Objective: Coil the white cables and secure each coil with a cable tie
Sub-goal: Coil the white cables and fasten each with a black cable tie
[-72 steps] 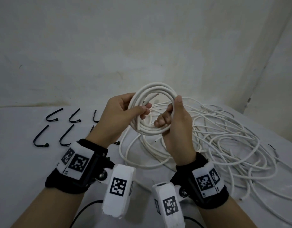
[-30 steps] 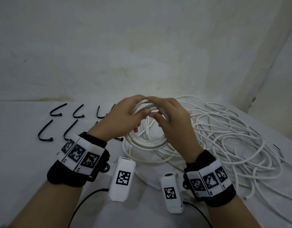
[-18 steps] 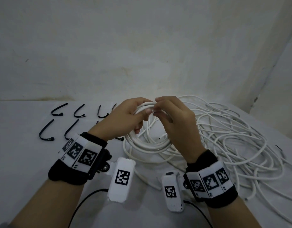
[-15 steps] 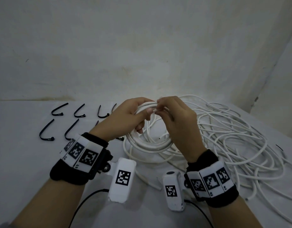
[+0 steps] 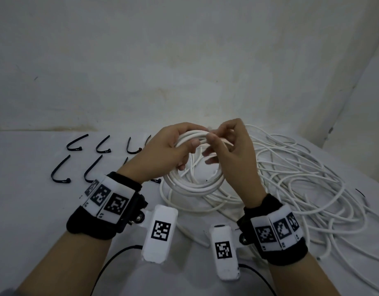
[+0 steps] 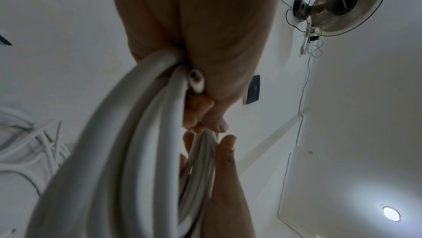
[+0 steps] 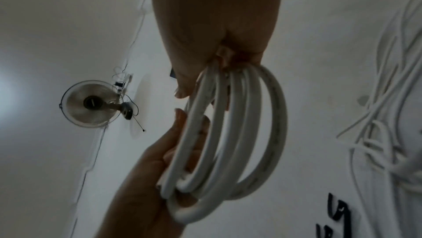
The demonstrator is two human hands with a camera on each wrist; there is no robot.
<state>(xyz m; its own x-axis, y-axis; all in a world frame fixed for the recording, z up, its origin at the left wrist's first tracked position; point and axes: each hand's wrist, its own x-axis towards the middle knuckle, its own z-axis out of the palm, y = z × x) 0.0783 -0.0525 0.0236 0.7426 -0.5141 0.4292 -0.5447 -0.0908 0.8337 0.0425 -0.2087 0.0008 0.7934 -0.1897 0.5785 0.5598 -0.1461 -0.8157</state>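
Observation:
A white cable coil (image 5: pixel 195 184) of several loops is held just above the table, its lower arc near the surface. My left hand (image 5: pixel 169 152) grips the coil's top left, thumb over the strands; the left wrist view shows the thick strands (image 6: pixel 137 142) running through the palm with a cut cable end (image 6: pixel 196 83) at the fingers. My right hand (image 5: pixel 229 150) pinches the top of the coil (image 7: pixel 230 133) right beside the left thumb. Black cable ties (image 5: pixel 74 143) lie in two rows on the table at the left.
A large loose tangle of white cable (image 5: pixel 302 182) spreads over the white table (image 5: pixel 30 210) to the right of the coil. Walls close the back and right side. A wall fan (image 6: pixel 342 4) and a ceiling light (image 6: pixel 391 215) show in the wrist views.
The coil was held upright facing me, then tipped down toward the table. Both hands came together at its top, and the right fingers now pinch the strands beside the left thumb.

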